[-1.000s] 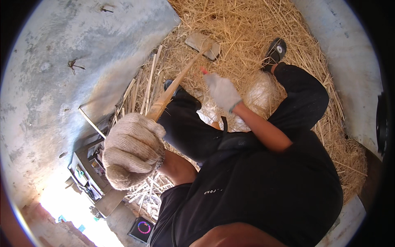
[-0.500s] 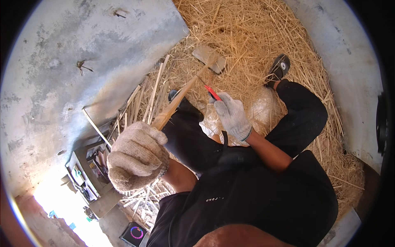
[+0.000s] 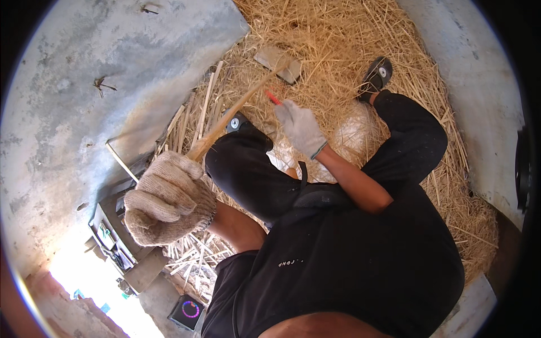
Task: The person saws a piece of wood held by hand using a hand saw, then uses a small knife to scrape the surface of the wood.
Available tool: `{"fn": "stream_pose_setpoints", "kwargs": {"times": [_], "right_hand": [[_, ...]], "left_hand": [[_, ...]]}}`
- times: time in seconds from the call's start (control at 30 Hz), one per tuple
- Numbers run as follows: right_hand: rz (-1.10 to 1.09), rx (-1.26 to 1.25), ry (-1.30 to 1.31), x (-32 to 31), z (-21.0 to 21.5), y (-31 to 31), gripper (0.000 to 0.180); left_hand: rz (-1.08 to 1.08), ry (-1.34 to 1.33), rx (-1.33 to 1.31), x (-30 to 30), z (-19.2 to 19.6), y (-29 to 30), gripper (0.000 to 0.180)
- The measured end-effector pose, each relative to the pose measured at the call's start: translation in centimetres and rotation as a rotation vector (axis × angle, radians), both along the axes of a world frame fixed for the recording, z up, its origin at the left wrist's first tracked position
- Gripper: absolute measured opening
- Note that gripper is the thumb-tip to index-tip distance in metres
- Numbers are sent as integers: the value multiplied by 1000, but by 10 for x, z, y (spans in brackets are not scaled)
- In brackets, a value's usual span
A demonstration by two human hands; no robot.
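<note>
A heap of dry yellow straw (image 3: 349,50) lies between grey concrete slabs (image 3: 84,84). The gloved left hand (image 3: 169,205) is fisted around the long wooden handle of a flat-bladed chopper (image 3: 236,110), its blade in the straw beyond the gloved right hand (image 3: 301,128), which pinches a small red stick (image 3: 273,97) just beside the handle.

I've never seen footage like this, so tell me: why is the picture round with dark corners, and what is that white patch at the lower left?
Head view: a fisheye lens gives the round frame, black rim and bent edges. Hard sunlight burns the lower-left ground to white. The left hand, near the lens, looms large around its wooden handle; the right hand and straw look sharp.
</note>
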State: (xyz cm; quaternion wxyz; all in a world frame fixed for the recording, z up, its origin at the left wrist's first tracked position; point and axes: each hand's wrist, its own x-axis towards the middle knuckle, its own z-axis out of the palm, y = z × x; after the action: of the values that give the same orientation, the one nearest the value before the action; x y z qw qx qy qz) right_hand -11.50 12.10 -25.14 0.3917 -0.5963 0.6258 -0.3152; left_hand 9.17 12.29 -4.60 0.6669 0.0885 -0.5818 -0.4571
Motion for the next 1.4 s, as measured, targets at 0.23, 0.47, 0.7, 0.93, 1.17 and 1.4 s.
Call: {"fn": "stream_pose_setpoints", "kwargs": {"times": [0.23, 0.47, 0.7, 0.93, 1.17, 1.4], "right_hand": [[50, -192, 127, 1, -37, -27, 40], [-15, -42, 343, -35, -98, -67, 52], [22, -156, 8, 14, 6, -22, 58], [-171, -124, 380, -32, -128, -66, 54], [-254, 646, -980, -25, -54, -65, 53], [-325, -448, -43, -9, -5, -53, 45]], "left_hand": [[-51, -14, 10, 2, 2, -1, 51], [-39, 96, 13, 4, -5, 5, 48], [46, 106, 32, 12, -7, 2, 47], [-111, 64, -41, -24, -3, -1, 34], [-172, 111, 1, -8, -12, -12, 20], [-42, 62, 32, -9, -12, -6, 42]]}}
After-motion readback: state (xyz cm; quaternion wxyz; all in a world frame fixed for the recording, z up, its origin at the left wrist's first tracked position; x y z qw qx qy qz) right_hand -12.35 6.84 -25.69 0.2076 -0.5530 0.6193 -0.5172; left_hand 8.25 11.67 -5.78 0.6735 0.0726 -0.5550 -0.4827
